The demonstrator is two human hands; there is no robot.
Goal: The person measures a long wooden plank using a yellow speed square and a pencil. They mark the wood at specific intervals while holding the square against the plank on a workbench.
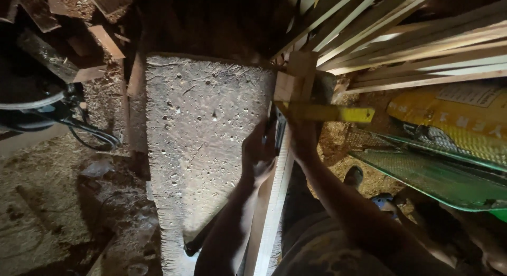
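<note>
Hands meet at the right edge of the pitted grey tabletop [206, 133]: left hand [259, 152] has fingers curled on a long pale wooden strip [272, 202] lying along that edge, right hand [302, 141] fingers pinching a yellow tape measure [330, 113] stretched rightward

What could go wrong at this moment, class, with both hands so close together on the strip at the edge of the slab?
1. The long wooden strip runs along the very edge of the grey slab; it might slip off sideways.
2. The left hand and right hand crowd the yellow measuring tool, so fingers could get pinched.
3. The stacked laths lean overhead, close to the work, and might slide down if knocked.
</note>
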